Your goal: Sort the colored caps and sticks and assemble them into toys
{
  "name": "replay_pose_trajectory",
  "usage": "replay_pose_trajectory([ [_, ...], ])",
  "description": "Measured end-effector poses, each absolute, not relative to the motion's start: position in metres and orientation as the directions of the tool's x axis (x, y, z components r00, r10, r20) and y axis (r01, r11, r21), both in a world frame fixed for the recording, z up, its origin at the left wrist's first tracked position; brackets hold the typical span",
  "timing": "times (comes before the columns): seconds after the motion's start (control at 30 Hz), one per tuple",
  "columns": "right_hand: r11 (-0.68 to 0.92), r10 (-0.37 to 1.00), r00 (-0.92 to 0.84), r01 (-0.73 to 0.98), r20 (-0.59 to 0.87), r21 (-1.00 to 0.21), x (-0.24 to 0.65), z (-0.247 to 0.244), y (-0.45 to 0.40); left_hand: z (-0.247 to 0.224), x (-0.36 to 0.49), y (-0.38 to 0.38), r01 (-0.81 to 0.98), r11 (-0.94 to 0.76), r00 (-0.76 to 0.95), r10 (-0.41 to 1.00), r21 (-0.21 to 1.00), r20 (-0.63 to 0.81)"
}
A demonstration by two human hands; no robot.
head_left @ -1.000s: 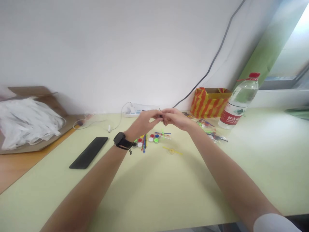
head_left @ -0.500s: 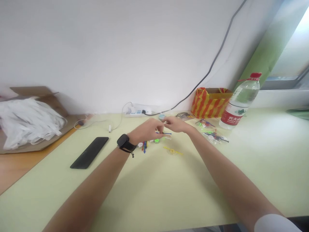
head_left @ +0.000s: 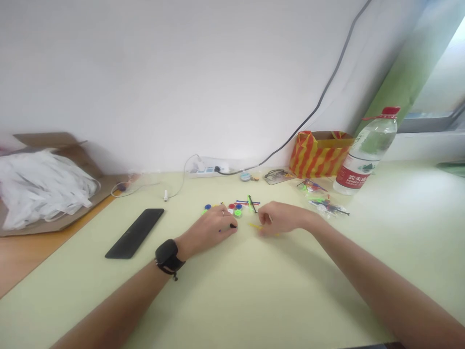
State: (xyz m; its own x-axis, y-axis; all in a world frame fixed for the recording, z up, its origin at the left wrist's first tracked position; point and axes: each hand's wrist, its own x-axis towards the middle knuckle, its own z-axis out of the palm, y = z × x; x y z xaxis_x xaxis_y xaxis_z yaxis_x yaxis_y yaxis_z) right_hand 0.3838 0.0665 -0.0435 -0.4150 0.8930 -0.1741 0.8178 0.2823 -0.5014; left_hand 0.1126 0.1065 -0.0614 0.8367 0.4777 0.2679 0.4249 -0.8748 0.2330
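Observation:
My left hand (head_left: 210, 228) is low over the table, its fingers closed on a small black piece (head_left: 233, 226). Just beyond it lie small round pieces, among them a blue one (head_left: 207, 207), a red one (head_left: 231, 206) and a green one (head_left: 238, 213). Thin coloured sticks (head_left: 248, 202) lie crossed between the hands, farther back. My right hand (head_left: 278, 219) has its fingers bent and pinched at a yellow stick (head_left: 255, 226), which it partly covers.
A black flat object (head_left: 135, 233) lies at the left, near a box of white strips (head_left: 43, 186). Behind are a power strip (head_left: 209, 167) and cable. To the right stand a striped bag (head_left: 319, 155), a water bottle (head_left: 365, 155) and small bagged parts (head_left: 327, 206).
My hands have moved apart and down toward the table. My left hand shifted nearer and left; my right hand came down to the yellow stick. The round pieces and crossed sticks now show.

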Motion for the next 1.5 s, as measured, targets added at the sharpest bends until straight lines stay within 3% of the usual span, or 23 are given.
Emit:
replay_pose_trajectory([
  [0.13, 0.240, 0.916, -0.369, 0.819, -0.159, -0.521, 0.384, -0.052, 0.045, -0.069, 0.104, 0.111, 0.422, -0.881, 0.816, 0.472, 0.215, 0.334],
  [0.23, 0.241, 0.929, -0.362, 0.744, -0.073, -0.623, 0.381, -0.055, 0.041, -0.070, 0.102, 0.112, 0.422, -0.885, 0.791, 0.465, 0.196, 0.398],
  [0.43, 0.117, 0.938, -0.346, 0.259, 0.021, -0.959, 0.358, -0.061, 0.037, -0.073, 0.109, 0.089, 0.400, -0.862, 0.692, 0.507, 0.311, 0.514],
  [0.53, 0.095, 0.926, -0.371, 0.039, 0.074, -0.995, 0.345, -0.066, 0.034, -0.079, 0.117, 0.080, 0.381, -0.850, 0.670, 0.525, 0.364, 0.525],
  [0.67, 0.089, 0.945, -0.307, -0.081, 0.110, -0.993, 0.336, -0.072, 0.035, -0.086, 0.124, 0.078, 0.356, -0.823, 0.616, 0.562, 0.442, 0.552],
  [0.77, 0.032, 0.954, -0.294, -0.108, 0.063, -0.994, 0.334, -0.075, 0.036, -0.086, 0.126, 0.078, 0.326, -0.802, 0.543, 0.592, 0.500, 0.595],
  [0.87, -0.010, 0.953, -0.303, -0.093, 0.018, -0.996, 0.333, -0.079, 0.037, -0.083, 0.127, 0.077, 0.293, -0.815, 0.582, 0.566, 0.499, 0.584],
  [1.07, 0.035, 0.948, -0.316, -0.030, 0.043, -0.999, 0.333, -0.086, 0.037, -0.082, 0.127, 0.074, 0.224, -0.852, 0.676, 0.486, 0.474, 0.554],
  [1.5, 0.043, 0.914, -0.404, 0.022, 0.030, -0.999, 0.340, -0.075, 0.034, -0.076, 0.125, 0.072, 0.180, -0.821, 0.713, 0.489, 0.542, 0.503],
])
